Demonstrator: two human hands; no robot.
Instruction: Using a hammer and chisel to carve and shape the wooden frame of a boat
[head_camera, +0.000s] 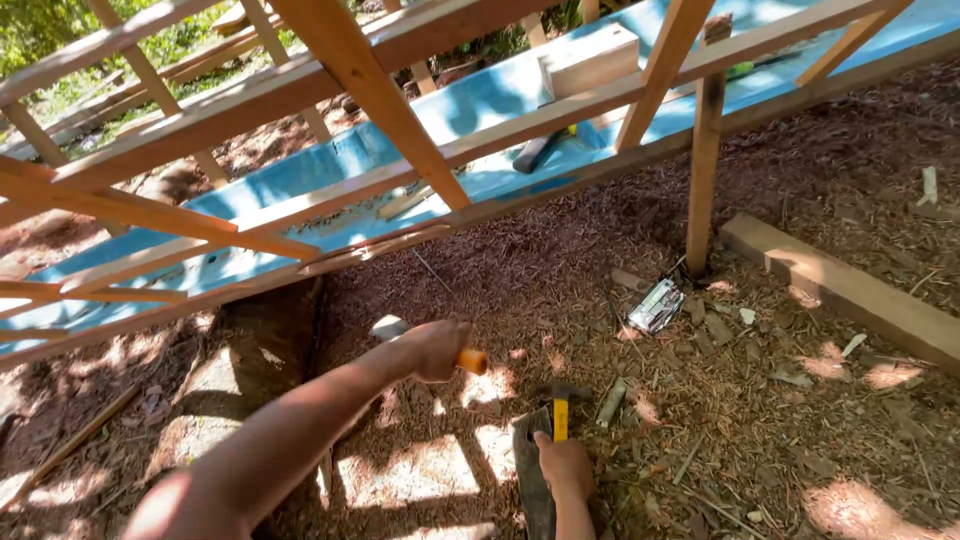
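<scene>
the left hand (432, 349) is clenched round an orange-handled tool (472, 361), its handle pointing right. the right hand (563, 466) grips a flat dark blade (531, 475) (long axis toward the camera), closer to the yellow-handled hammer (560, 410) lying on the wood chips (760, 400) just beyond it.

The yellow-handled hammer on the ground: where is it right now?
In the head view, the yellow-handled hammer lies on the wood-chip ground at bottom centre, just above the right hand.

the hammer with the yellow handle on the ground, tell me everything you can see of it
The hammer lies flat on the wood-chip ground, its dark metal head away from the person and its yellow handle pointing back toward them. Patchy sunlight falls on it. The right hand rests at the handle's near end, beside a dark flat blade. Whether the fingers grip the handle cannot be told.
</scene>
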